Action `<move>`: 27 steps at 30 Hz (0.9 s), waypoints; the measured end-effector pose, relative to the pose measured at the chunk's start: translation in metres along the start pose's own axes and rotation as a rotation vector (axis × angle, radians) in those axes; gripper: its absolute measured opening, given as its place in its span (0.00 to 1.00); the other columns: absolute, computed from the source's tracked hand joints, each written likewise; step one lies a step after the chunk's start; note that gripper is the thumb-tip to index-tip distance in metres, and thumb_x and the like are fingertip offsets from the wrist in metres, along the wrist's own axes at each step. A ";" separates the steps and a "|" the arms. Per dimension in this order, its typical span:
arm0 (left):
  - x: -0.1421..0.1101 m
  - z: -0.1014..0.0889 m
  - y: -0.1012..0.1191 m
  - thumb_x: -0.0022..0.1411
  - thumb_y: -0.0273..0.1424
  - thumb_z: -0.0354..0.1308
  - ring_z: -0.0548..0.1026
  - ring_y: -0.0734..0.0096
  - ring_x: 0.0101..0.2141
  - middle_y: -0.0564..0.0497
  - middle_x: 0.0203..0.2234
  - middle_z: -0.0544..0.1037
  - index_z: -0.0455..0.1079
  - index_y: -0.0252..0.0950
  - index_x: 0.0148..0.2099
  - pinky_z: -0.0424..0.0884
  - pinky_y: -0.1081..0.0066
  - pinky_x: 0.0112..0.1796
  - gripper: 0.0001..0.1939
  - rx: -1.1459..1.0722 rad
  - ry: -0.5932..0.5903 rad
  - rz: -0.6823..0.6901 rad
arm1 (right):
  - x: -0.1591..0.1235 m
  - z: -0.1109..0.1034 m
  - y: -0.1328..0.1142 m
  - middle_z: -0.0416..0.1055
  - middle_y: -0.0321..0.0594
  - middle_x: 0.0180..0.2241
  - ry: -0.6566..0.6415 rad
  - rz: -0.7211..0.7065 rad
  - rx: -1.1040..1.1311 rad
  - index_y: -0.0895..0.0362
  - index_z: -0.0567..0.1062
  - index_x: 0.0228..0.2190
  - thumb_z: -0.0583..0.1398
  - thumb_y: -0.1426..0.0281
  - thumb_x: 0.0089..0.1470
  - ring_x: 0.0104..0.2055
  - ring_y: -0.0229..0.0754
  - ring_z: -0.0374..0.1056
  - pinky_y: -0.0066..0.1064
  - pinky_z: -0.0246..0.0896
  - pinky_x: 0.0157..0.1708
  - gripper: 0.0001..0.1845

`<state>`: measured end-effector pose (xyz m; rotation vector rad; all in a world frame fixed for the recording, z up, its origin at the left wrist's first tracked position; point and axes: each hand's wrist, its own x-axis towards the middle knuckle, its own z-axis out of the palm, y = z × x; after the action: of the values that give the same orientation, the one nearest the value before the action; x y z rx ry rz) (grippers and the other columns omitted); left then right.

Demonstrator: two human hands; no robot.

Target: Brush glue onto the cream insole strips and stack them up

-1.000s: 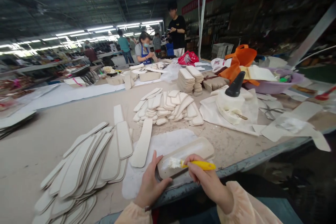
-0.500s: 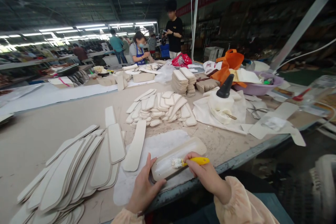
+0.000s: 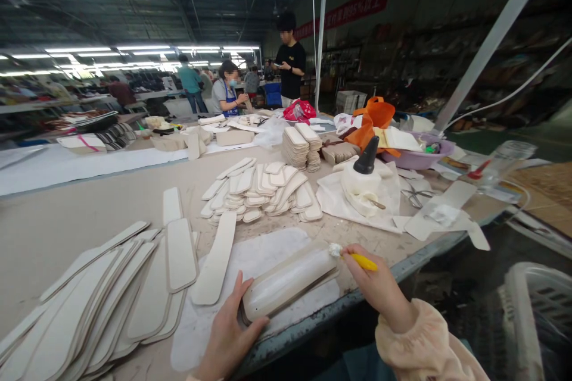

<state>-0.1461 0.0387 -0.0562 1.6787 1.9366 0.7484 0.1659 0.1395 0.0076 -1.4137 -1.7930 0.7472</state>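
In my right hand (image 3: pixel 379 283) is a brush (image 3: pixel 364 262) with a yellow handle, its bristles covered in thick white paste. The bristles touch the far right end of a long beige panel (image 3: pixel 290 283), whose upper face has a wet white coat. My left hand (image 3: pixel 232 324) grips the panel's left end, the thumb at the near edge and the fingers at the far edge. Under the panel lies a white sheet (image 3: pixel 190 333). A single pale strip (image 3: pixel 217 262) rests on that sheet, just beyond my left hand.
Fanned long panels (image 3: pixel 102 303) cover the table's left. Beyond the sheet is a heap of small pieces (image 3: pixel 263 190). A white container with a black cone (image 3: pixel 366 158), scissors (image 3: pixel 417 195) and a purple basin (image 3: pixel 415 158) stand right. The table edge (image 3: pixel 308 333) runs close below my hands.
The brush in my right hand has moved right, from the panel's middle to its far end. White coating now covers more of the panel. My left hand keeps its hold; the view has shifted slightly.
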 end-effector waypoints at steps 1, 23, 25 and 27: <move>0.000 0.000 0.000 0.54 0.36 0.59 0.63 0.58 0.58 0.44 0.58 0.67 0.33 0.37 0.68 0.58 0.57 0.58 0.48 0.002 0.008 0.001 | -0.002 0.000 -0.001 0.73 0.37 0.31 0.017 -0.056 -0.002 0.54 0.71 0.34 0.52 0.64 0.59 0.33 0.41 0.69 0.30 0.61 0.37 0.10; -0.002 0.000 0.003 0.47 0.32 0.64 0.61 0.56 0.59 0.39 0.61 0.61 0.45 0.33 0.66 0.56 0.57 0.59 0.47 -0.146 0.024 -0.010 | -0.037 0.075 -0.061 0.62 0.32 0.21 -0.299 0.018 0.532 0.56 0.70 0.36 0.52 0.63 0.60 0.23 0.35 0.59 0.26 0.56 0.26 0.11; -0.003 0.000 0.004 0.45 0.31 0.65 0.61 0.56 0.59 0.40 0.61 0.61 0.47 0.33 0.65 0.55 0.58 0.59 0.48 -0.168 0.022 -0.016 | -0.037 0.086 -0.059 0.57 0.29 0.17 -0.305 0.155 0.638 0.56 0.69 0.35 0.52 0.61 0.59 0.20 0.34 0.54 0.26 0.52 0.22 0.12; -0.003 0.000 0.005 0.44 0.29 0.65 0.63 0.57 0.58 0.41 0.59 0.64 0.41 0.34 0.67 0.56 0.58 0.59 0.52 -0.204 0.021 -0.034 | -0.039 0.096 -0.060 0.57 0.29 0.17 -0.361 0.211 0.712 0.56 0.69 0.34 0.53 0.61 0.58 0.19 0.33 0.52 0.25 0.50 0.21 0.12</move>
<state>-0.1420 0.0360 -0.0529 1.5177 1.8293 0.9203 0.0586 0.0869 -0.0064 -1.0218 -1.3973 1.6420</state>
